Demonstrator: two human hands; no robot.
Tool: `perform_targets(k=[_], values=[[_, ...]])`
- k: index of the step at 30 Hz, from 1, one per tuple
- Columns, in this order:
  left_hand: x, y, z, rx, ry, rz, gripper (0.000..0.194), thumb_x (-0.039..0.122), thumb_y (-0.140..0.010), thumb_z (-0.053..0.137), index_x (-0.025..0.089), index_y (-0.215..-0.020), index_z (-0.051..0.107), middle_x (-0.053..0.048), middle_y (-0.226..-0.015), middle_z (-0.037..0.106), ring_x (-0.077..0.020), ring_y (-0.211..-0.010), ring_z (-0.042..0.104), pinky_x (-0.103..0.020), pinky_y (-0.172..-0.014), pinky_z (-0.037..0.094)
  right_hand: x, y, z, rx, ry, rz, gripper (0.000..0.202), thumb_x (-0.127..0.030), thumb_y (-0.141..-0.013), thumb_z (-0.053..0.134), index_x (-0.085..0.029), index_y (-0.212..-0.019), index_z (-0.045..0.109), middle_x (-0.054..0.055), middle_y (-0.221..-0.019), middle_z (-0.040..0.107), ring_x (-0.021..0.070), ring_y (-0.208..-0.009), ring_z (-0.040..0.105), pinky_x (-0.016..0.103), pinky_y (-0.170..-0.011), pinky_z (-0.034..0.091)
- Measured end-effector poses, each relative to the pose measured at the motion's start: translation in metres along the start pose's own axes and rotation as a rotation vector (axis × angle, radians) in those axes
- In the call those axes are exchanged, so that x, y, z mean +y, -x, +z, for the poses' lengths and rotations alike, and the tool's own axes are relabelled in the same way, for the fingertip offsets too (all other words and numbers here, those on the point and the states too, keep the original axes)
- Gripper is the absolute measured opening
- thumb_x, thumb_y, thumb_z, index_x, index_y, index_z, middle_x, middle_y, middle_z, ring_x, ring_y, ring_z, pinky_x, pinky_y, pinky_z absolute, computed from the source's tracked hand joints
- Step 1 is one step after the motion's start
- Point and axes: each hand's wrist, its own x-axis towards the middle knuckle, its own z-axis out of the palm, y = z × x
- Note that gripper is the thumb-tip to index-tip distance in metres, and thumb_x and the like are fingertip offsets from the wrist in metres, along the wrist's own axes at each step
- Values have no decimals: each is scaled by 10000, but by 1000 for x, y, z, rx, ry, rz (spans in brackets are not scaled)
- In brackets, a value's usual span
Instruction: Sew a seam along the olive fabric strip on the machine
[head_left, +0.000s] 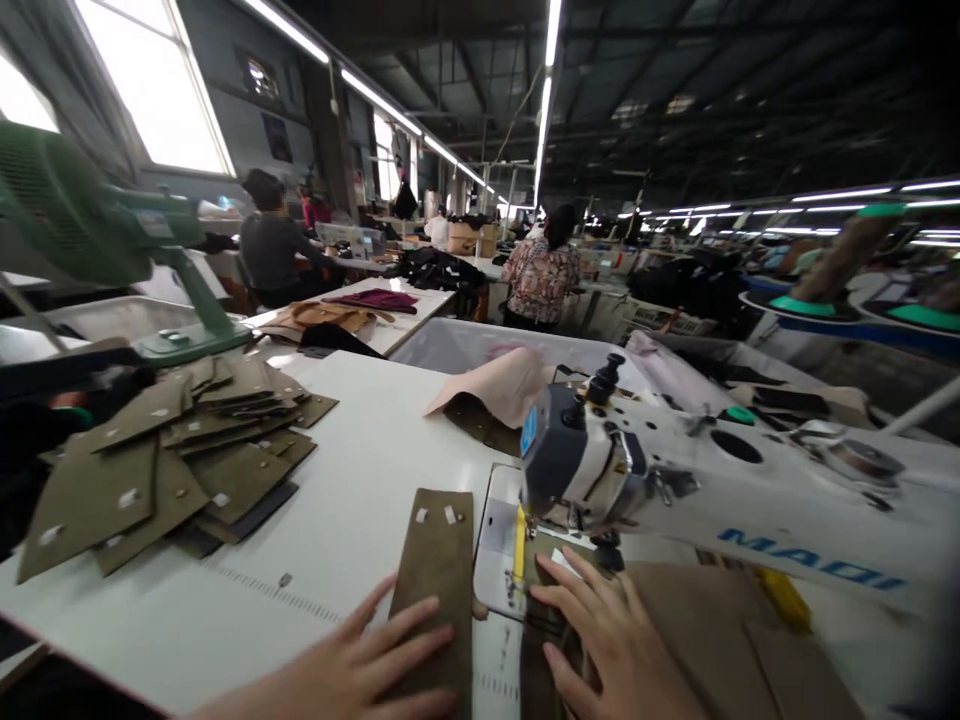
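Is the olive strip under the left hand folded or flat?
Flat. The olive strip lies spread on the table, all edges visible, with the left hand pressing its near end.

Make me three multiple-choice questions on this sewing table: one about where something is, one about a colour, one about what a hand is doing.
1. Where does the pile of cut pieces lie?
A. left on the table
B. under the machine's needle
C. in the bin behind

2. What colour is the fan at far left?
A. red
B. green
C. white

3. What is the left hand doing?
A. gripping scissors
B. hanging off the table
C. lying flat on a fabric strip

Answers:
1 A, the olive pieces are heaped on the white table, left of the machine.
2 B, its guard and stand are green.
3 C, its fingers are spread over the near end of the olive strip, while the right hand presses fabric by the needle.
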Motion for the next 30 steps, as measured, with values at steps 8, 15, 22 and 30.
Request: perform_targets(k=[8,15,22,30], values=[[-67,-81,-20,-7,319,-92,490,250,-953,532,300,-1440,524,-108,-1246,614,-271,-1158,594,-426,-1013,514,-1,-4,-22,-276,-222,76,469,-536,-979,555,-369,-1417,536,41,-1516,415,397,-1295,525,719,-963,493],[-34,-86,-13,-170,228,45,737,215,-788,731,288,-1474,473,-125,-1521,479,-327,-1355,510,-487,-1155,417,-2,1,-14,-83,-70,-23,470,-436,-904,649,-317,-1355,593,96,-1448,512,381,-1177,623,676,-839,570],[-35,-107,-10,-145,231,109,576,186,-935,633,315,-1476,483,-5,-1493,542,-215,-1287,534,-304,-1110,453,-3,-2,-19,10,81,-125,487,-431,-782,717,-255,-1234,667,128,-1283,646,354,-993,703,552,-737,608],[-28,-102,-6,-112,69,133,506,207,-1005,557,296,-1495,465,-30,-1520,511,-253,-1304,541,-368,-1086,467,-6,-1,-21,22,76,-79,394,-350,-727,636,-230,-1101,670,142,-1203,689,348,-958,708,506,-696,608]])
